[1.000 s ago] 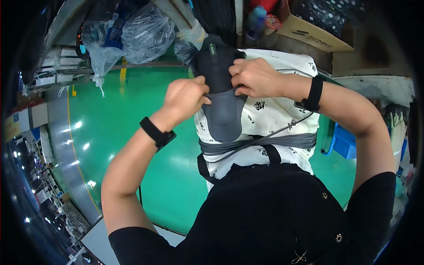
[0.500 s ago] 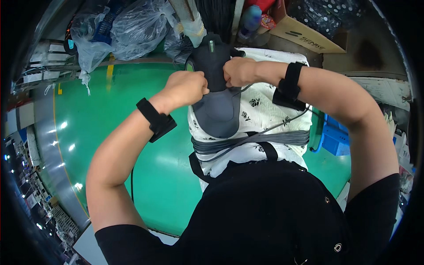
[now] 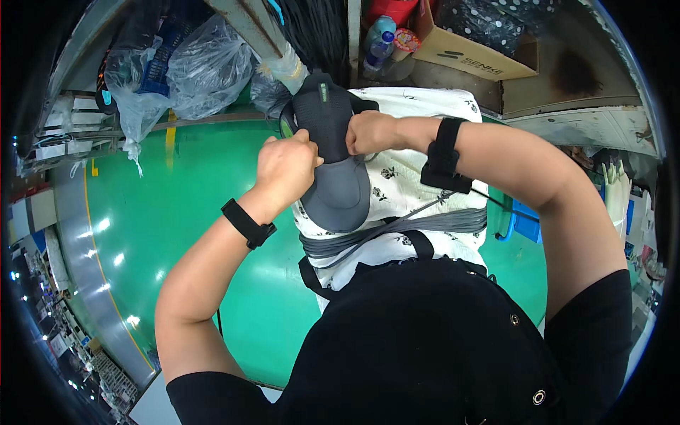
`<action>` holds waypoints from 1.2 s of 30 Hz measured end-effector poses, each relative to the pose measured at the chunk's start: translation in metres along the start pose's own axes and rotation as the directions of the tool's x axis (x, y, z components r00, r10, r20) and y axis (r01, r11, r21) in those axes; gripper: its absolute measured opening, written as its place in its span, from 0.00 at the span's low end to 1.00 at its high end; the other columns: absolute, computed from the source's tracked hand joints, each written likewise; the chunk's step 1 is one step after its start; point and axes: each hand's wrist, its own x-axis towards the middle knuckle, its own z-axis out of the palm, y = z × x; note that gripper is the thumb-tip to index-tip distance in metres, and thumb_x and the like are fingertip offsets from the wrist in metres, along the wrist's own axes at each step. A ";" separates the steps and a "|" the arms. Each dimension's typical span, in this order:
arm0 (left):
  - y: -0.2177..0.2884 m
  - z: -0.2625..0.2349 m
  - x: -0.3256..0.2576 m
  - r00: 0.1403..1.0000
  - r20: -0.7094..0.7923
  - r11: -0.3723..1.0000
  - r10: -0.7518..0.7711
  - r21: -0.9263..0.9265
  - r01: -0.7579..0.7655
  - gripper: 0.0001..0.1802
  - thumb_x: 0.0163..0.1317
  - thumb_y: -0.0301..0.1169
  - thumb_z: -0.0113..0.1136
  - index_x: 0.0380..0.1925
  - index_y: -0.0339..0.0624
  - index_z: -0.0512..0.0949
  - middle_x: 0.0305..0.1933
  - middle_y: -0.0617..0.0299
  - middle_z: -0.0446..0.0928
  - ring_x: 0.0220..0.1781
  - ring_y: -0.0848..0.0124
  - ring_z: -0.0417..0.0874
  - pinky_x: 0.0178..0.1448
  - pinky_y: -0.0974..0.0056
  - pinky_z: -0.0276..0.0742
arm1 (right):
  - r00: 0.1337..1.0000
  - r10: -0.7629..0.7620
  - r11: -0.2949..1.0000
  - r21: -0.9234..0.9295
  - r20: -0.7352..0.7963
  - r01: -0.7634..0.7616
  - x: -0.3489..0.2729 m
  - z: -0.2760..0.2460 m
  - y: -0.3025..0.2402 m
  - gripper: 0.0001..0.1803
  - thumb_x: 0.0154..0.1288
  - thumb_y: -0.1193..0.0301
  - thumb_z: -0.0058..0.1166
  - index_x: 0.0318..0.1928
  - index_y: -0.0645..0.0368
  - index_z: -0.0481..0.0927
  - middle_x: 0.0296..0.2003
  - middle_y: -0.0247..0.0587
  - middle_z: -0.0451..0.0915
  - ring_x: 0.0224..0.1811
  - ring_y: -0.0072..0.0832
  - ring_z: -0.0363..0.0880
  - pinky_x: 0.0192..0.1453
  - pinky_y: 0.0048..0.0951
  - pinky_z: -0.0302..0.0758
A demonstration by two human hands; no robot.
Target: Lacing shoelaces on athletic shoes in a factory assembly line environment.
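Observation:
A dark grey shoe [image 3: 338, 195] lies on the white flower-printed cloth [image 3: 386, 173] over my lap, its rounded toe towards me. Bright green shows at its left-hand opening. My left hand [image 3: 287, 166] is closed, fingertips pressed to the shoe's left side where the ribbed upper meets the smooth toe. On the opposite side my right hand [image 3: 372, 133] is closed too, knuckles up, pinching at the shoe's edge. Whether a lace is between the fingers of either hand cannot be made out. Grey laces [image 3: 453, 221] lie bundled across the cloth, with one strand rising towards my right wrist.
Beyond the shoe stands a metal post [image 3: 248, 27], with black strands [image 3: 315, 42] hanging beside it. Clear plastic bags [image 3: 212, 67] sit at the far left. A cardboard box [image 3: 471, 64] and a bottle [image 3: 379, 51] stand at the far right. A blue crate [image 3: 526, 223] is on the right.
The view has shifted, so shoe and hands appear lower and further left. My left hand has turned slightly, knuckles more upward. The strand by my right wrist hangs differently.

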 end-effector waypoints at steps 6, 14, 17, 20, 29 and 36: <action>0.001 -0.008 0.002 0.976 0.165 0.982 -0.143 -0.096 0.160 0.07 0.55 0.33 0.64 0.27 0.41 0.81 0.33 0.60 0.74 0.35 0.58 0.78 0.39 0.58 0.71 | 0.864 0.350 0.927 0.268 -0.363 -0.263 -0.008 0.028 -0.015 0.11 0.50 0.65 0.55 0.33 0.48 0.88 0.37 0.39 0.83 0.50 0.36 0.76 0.52 0.38 0.74; 0.003 0.011 -0.005 0.970 -0.113 0.963 -0.214 -0.189 0.191 0.07 0.54 0.32 0.61 0.22 0.42 0.80 0.30 0.59 0.73 0.34 0.55 0.78 0.38 0.51 0.71 | 0.639 0.261 0.847 0.489 -0.724 0.208 -0.005 0.047 -0.002 0.09 0.58 0.70 0.51 0.26 0.56 0.84 0.33 0.40 0.81 0.41 0.36 0.74 0.46 0.36 0.71; 0.000 -0.003 -0.013 0.997 -0.055 0.991 -0.057 -0.124 0.050 0.08 0.51 0.31 0.67 0.29 0.41 0.81 0.31 0.61 0.72 0.36 0.58 0.79 0.40 0.54 0.73 | 0.599 0.261 0.653 0.595 -0.757 0.467 -0.019 0.033 -0.016 0.10 0.66 0.72 0.48 0.31 0.61 0.80 0.33 0.42 0.74 0.41 0.33 0.73 0.47 0.29 0.68; -0.011 -0.004 -0.022 0.991 -0.099 0.991 0.088 -0.090 -0.097 0.09 0.48 0.30 0.68 0.29 0.40 0.80 0.32 0.61 0.73 0.37 0.58 0.79 0.41 0.53 0.75 | 0.499 -0.100 0.808 0.223 -0.861 0.545 -0.031 0.046 -0.035 0.09 0.69 0.73 0.46 0.32 0.59 0.78 0.35 0.41 0.72 0.46 0.30 0.72 0.48 0.30 0.68; -0.012 -0.004 -0.015 0.998 0.044 0.947 -0.042 -0.317 0.054 0.05 0.50 0.25 0.66 0.28 0.38 0.81 0.31 0.59 0.71 0.37 0.66 0.77 0.41 0.62 0.71 | 0.807 0.260 0.467 0.800 -0.530 0.375 -0.031 0.058 -0.050 0.11 0.69 0.68 0.52 0.42 0.66 0.74 0.27 0.40 0.77 0.24 0.23 0.74 0.29 0.24 0.72; 0.001 0.009 -0.010 0.901 0.079 0.555 -0.426 -0.765 0.329 0.05 0.61 0.25 0.61 0.28 0.33 0.80 0.34 0.69 0.69 0.35 0.78 0.68 0.42 0.70 0.65 | 0.813 0.248 0.494 0.790 -0.527 0.362 -0.024 0.055 -0.044 0.07 0.67 0.77 0.51 0.43 0.67 0.77 0.29 0.35 0.77 0.26 0.17 0.76 0.32 0.21 0.77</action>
